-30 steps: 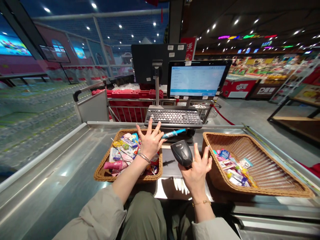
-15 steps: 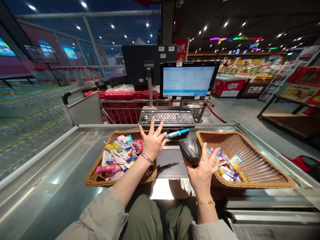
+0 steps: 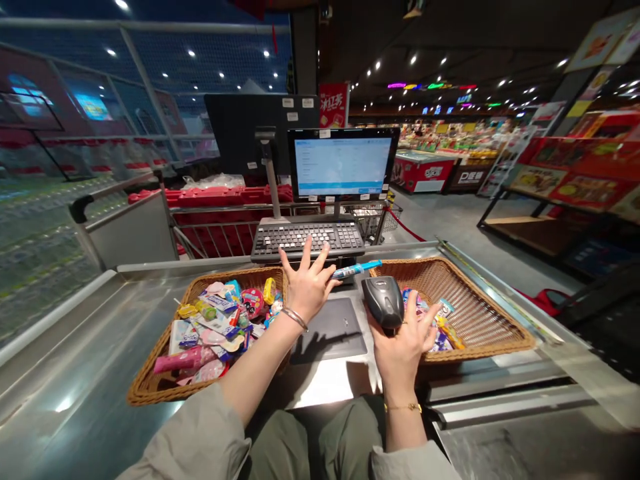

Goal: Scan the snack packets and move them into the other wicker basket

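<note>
The left hand (image 3: 306,290), at the centre of the frame, is palm down with its fingers fanned wide, and its grip holds a slim blue tube (image 3: 357,269) at the thumb side; how the thumb and palm pinch it is hidden from this angle. The tube slants up to the right, its far end crossing the rim of the right basket in view. Silver bangles (image 3: 296,319) circle that wrist.

Right of centre, the right hand (image 3: 403,340) has its grip closed around a black handheld scanner (image 3: 384,300), the visible fingers parted along its right side. A thin gold bracelet (image 3: 404,407) sits on this wrist.

Between and beneath the hands, a dark flat panel (image 3: 343,327) is set in the metal counter (image 3: 100,333). In the left half of the frame, a wicker basket (image 3: 167,395) carries a heap of small wrapped sweets (image 3: 220,320), with a pink bottle-shaped item (image 3: 185,360) near its front. On the right, another wicker basket (image 3: 490,320) has a smaller cluster of packets (image 3: 445,330) at its left end.

Above the left fingertips stands a black keyboard (image 3: 307,237), and behind it a lit screen (image 3: 343,163).
</note>
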Available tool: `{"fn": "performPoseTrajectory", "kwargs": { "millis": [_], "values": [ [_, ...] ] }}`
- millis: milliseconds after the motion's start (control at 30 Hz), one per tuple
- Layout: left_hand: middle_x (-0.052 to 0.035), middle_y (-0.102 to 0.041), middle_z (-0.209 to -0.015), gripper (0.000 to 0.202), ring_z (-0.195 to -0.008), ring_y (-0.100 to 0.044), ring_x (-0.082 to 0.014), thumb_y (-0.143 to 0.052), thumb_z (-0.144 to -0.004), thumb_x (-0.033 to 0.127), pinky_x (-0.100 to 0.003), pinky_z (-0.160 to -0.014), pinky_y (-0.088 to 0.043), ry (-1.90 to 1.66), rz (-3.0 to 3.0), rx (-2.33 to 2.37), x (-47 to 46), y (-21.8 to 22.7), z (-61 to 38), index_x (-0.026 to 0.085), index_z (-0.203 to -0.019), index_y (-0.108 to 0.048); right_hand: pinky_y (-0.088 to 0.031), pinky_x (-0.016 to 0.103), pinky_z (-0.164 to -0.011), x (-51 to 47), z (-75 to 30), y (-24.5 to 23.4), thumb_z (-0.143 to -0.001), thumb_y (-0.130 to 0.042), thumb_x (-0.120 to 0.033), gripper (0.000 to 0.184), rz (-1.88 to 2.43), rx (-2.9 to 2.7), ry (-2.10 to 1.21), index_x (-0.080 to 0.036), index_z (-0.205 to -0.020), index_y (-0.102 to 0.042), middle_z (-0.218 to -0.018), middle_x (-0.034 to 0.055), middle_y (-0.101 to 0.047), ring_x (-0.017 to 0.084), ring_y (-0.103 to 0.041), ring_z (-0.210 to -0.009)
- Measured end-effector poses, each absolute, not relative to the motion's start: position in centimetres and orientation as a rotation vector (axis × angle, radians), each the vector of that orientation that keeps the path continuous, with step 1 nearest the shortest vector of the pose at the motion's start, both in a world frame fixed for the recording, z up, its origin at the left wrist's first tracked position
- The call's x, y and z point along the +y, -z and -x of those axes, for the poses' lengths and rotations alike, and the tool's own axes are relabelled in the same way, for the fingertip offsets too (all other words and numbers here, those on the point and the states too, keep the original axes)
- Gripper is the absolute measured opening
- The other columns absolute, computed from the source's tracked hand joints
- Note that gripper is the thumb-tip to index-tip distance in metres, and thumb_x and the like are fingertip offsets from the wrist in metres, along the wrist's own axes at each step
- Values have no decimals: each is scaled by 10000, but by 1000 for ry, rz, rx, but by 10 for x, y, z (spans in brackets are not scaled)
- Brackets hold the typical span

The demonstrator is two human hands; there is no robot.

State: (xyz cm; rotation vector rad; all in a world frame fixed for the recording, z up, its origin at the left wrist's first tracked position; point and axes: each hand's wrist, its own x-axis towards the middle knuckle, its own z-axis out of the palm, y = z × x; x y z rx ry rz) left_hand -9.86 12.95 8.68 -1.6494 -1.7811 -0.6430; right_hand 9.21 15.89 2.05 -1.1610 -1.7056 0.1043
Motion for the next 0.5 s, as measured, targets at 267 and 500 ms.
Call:
{"fn": "performPoseTrajectory", "kwargs": {
  "millis": [267, 500],
  "values": [
    [-41, -476, -1479, 189, -1472, -196, -386, -695, -837, 365, -796, -1070, 127, 641, 1726, -1731, 154, -92, 82, 284, -1007, -706, -159, 672, -1104, 167, -101, -21, -826, -590, -618, 843, 1251, -1530, -129, -177, -1498, -337, -1496, 207, -418, 430, -162, -1470],
    [-30, -481, -1477, 166, -1473, -192, -376, -687, -849, 334, -792, -1063, 131, 635, 1799, -1647, 179, -89, 72, 299, -1010, -709, -183, 661, -1092, 179, -105, -25, -779, -608, -670, 880, 1344, -1348, -103, -160, -1465, -399, -1465, 243, -442, 424, -248, -1445]
  ]
}}
